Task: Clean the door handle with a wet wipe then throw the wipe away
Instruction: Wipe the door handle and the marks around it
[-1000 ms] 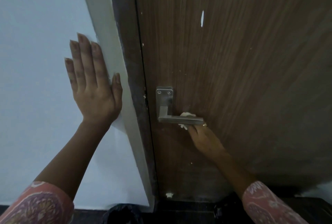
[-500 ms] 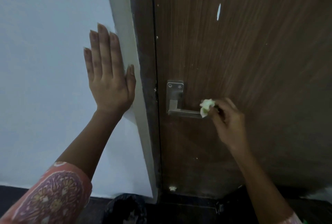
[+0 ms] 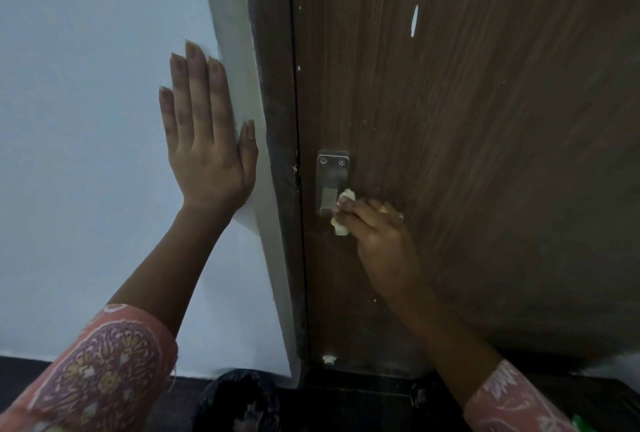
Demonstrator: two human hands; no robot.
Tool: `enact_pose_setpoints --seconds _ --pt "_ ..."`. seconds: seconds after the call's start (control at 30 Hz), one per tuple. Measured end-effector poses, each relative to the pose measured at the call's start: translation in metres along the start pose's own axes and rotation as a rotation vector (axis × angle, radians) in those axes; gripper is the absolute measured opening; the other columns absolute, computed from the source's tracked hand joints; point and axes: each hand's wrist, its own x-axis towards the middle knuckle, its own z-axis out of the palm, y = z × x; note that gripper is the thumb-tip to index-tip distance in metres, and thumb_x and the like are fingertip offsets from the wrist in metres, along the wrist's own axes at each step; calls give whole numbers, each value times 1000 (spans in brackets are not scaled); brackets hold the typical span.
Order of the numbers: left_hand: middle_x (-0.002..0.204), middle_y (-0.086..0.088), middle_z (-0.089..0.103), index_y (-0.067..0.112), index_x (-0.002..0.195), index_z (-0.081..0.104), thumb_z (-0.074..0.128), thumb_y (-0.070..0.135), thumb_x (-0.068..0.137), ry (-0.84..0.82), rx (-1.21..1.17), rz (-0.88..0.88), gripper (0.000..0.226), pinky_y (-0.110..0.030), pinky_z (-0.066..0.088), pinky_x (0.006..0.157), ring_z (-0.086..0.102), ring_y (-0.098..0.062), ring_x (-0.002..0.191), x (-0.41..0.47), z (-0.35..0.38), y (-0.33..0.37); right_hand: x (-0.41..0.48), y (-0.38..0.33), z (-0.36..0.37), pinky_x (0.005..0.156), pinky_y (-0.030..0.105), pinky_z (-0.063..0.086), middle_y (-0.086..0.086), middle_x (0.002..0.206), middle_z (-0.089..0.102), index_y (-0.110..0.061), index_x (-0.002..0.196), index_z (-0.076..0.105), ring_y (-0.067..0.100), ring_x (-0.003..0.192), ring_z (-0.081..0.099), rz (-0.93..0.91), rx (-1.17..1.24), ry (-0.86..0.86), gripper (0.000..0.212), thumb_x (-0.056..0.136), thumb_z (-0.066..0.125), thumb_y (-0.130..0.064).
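Observation:
A silver door handle (image 3: 331, 179) with a rectangular plate sits on the left edge of the dark wooden door (image 3: 467, 154). My right hand (image 3: 375, 229) is shut on a crumpled white wet wipe (image 3: 343, 211) and presses it against the handle close to the plate; the lever is hidden under my fingers. My left hand (image 3: 204, 140) lies flat with fingers spread on the pale wall (image 3: 86, 119), its thumb along the white door frame (image 3: 242, 92).
A bin lined with a black bag (image 3: 239, 400) stands on the dark floor below the door frame. A small white door stop (image 3: 329, 359) shows at the door's bottom edge. Something green (image 3: 585, 424) peeks in at the bottom right corner.
My right hand has slid the wipe leftward along the lever, from its outer end to the plate. The left hand stays flat on the wall.

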Motion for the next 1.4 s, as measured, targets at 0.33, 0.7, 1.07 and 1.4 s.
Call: enact_pose_setpoints --seconds 0.33,0.7,1.07,1.4 --pt "140 -25 29 -1 137 22 43 20 91 -24 -8 -14 55 -39 8 116 -5 -14 141 -1 2 -3 -18 26 -6 84 34 47 16 102 70 2 96 70 21 102 56 -122 -47 136 32 97 39 -7" --pt "140 -25 29 2 138 20 42 21 90 -17 9 -16 56 -38 8 116 -4 -12 140 -1 2 -4 43 10 6 81 32 52 14 91 73 2 89 72 25 86 69 -274 37 -116 26 77 49 1" --pt "140 -26 29 1 136 21 44 20 90 -11 -1 -15 55 -35 7 116 8 -28 141 -1 1 -1 73 31 -2 66 30 37 5 71 62 -5 67 67 20 72 52 -736 -339 -14 20 83 55 -1" --pt "138 -28 35 1 136 22 42 21 90 -24 -22 -27 54 -39 9 115 -6 -11 139 -1 1 -5 38 63 -20 66 34 46 16 84 62 6 100 65 25 75 51 -270 -177 -23 21 80 65 7"
